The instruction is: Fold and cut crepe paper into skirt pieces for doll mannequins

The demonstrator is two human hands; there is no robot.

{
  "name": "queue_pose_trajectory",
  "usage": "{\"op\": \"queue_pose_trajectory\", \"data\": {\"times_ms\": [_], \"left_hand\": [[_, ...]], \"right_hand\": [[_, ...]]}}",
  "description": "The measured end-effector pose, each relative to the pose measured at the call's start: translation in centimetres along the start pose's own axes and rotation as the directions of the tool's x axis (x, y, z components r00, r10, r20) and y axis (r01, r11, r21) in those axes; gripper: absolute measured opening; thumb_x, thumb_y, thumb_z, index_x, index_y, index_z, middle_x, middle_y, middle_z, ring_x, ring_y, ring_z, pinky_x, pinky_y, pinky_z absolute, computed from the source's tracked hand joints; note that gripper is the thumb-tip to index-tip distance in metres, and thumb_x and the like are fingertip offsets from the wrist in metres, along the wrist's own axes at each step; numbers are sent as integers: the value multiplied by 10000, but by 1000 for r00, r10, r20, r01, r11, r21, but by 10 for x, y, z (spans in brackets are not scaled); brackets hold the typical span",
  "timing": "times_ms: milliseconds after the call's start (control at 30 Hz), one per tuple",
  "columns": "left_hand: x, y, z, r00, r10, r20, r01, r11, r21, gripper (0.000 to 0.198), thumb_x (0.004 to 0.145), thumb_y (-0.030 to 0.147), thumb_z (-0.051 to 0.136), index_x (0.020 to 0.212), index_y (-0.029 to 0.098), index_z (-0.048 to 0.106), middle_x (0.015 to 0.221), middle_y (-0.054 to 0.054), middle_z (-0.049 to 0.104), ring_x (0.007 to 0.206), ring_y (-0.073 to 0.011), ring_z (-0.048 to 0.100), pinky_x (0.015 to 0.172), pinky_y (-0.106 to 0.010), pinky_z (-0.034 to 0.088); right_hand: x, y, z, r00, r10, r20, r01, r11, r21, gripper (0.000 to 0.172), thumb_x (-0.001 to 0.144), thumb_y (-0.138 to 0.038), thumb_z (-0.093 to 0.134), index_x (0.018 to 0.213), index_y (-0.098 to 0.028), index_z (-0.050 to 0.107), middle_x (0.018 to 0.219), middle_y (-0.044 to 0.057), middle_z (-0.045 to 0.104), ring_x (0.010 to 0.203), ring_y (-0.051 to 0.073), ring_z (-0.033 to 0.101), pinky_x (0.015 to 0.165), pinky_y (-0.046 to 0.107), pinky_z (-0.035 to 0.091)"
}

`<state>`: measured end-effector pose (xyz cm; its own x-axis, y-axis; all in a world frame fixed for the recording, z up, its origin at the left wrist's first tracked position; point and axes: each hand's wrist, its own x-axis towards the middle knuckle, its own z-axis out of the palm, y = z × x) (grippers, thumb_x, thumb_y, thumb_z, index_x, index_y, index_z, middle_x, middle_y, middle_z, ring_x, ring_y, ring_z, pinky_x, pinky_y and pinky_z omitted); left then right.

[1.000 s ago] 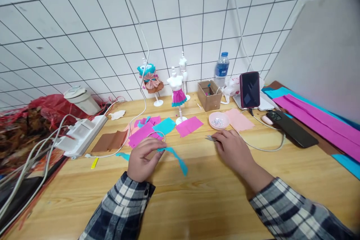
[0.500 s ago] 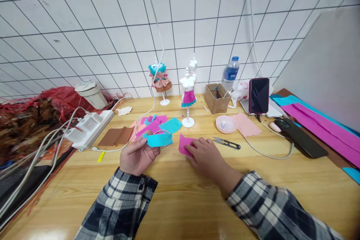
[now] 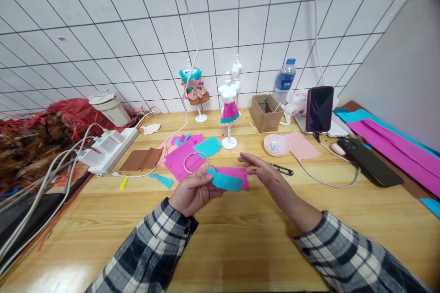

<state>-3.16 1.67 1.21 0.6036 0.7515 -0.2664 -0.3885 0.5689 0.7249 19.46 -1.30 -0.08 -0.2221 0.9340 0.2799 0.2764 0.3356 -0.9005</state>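
Between thumb and fingers, my left hand (image 3: pixel 195 192) pinches a turquoise crepe paper strip (image 3: pixel 227 182) above the table. Partly behind the strip is a magenta paper piece (image 3: pixel 244 178); whether it touches the strip I cannot tell. My right hand (image 3: pixel 266 171) is just right of it, fingers stretched out and holding nothing. Thread snips (image 3: pixel 283 169) lie beyond that hand, partly covered by it. A white ring (image 3: pixel 184 163) rests on magenta paper sheets (image 3: pixel 177 165) by my left hand. Behind stands a small white dress form (image 3: pixel 228 94) wearing a magenta skirt with turquoise trim.
Two more dress forms stand behind, one in a turquoise and brown outfit (image 3: pixel 195 87). Along the back are a cardboard box (image 3: pixel 266 116), a pink dish (image 3: pixel 277 145) and a water bottle (image 3: pixel 286 75). Phones (image 3: pixel 369 162) and cables lie right; a power strip (image 3: pixel 110 151) sits left.
My left hand has moved right with the turquoise strip, uncovering the ring and a turquoise scrap. My right hand has let go of the magenta piece and opened, shifting slightly right.
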Motion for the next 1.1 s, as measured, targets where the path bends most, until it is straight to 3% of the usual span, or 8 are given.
{"op": "queue_pose_trajectory", "data": {"times_ms": [67, 167, 267, 367, 433, 533, 833, 1100], "left_hand": [[2, -9, 7, 1000, 28, 0, -28, 994, 101, 182, 772, 248, 695, 916, 168, 618, 857, -33, 712, 770, -147, 682, 703, -246, 535], [3, -18, 12, 995, 84, -51, -67, 961, 268, 223, 772, 309, 709, 919, 173, 611, 880, -30, 689, 789, -141, 659, 707, -236, 518], [2, -11, 5, 982, 179, -57, -115, 815, 568, 264, 822, 402, 638, 967, 181, 621, 884, -37, 671, 806, -162, 639, 740, -288, 511], [6, 9, -18, 900, 434, 39, -199, 330, 923, 294, 897, 393, 521, 1095, 216, 649, 947, -65, 684, 916, -198, 608, 870, -365, 449], [11, 20, -36, 900, 353, 254, -260, -32, 965, 229, 882, 347, 548, 1011, 257, 715, 1022, -68, 699, 1017, -229, 572, 970, -413, 364], [18, 21, -50, 904, 191, 383, -329, -262, 907, 211, 872, 305, 561, 996, 315, 731, 1150, -49, 671, 1072, -236, 554, 988, -422, 320], [15, -3, -29, 927, 217, 305, -233, -305, 923, 205, 799, 297, 644, 992, 307, 715, 1158, -43, 640, 1101, -264, 524, 1001, -471, 227], [13, 6, -34, 949, 186, 252, -197, -273, 942, 217, 829, 246, 589, 990, 320, 715, 1217, -23, 631, 1138, -269, 527, 1046, -503, 167]], "right_hand": [[1, -6, 4, 995, 97, 27, -100, 988, 120, 435, 891, -501, 474, 1224, -245, 589, 1230, 81, 623, 1095, 233, 577, 896, 372, 454], [5, -9, 11, 975, 224, 6, -224, 970, 99, 311, 769, -480, 650, 893, -200, 701, 895, 49, 714, 848, 204, 635, 767, 316, 481], [7, -5, 11, 965, 262, -2, -259, 957, 132, 265, 772, -441, 645, 730, -180, 666, 704, 8, 670, 671, 148, 587, 631, 260, 450], [7, -2, 3, 950, 277, 143, -302, 930, 208, 246, 772, -422, 649, 755, -176, 661, 697, -7, 652, 645, 125, 567, 606, 236, 432], [5, -3, 0, 912, 269, 309, -345, 911, 226, 233, 772, -408, 653, 782, -177, 679, 706, -4, 659, 643, 122, 571, 603, 232, 434], [3, -8, 2, 869, 246, 429, -328, 936, 126, 203, 780, -375, 648, 817, -188, 718, 733, 6, 688, 668, 137, 587, 621, 244, 442], [14, 5, 13, 919, 242, 312, -202, 967, -157, 184, 817, -340, 588, 873, -252, 739, 817, -12, 728, 751, 168, 618, 682, 272, 430], [13, 19, 15, 931, 275, 240, -88, 808, -582, 181, 830, -310, 553, 887, -297, 725, 847, -7, 732, 771, 194, 628, 642, 294, 389]]}}
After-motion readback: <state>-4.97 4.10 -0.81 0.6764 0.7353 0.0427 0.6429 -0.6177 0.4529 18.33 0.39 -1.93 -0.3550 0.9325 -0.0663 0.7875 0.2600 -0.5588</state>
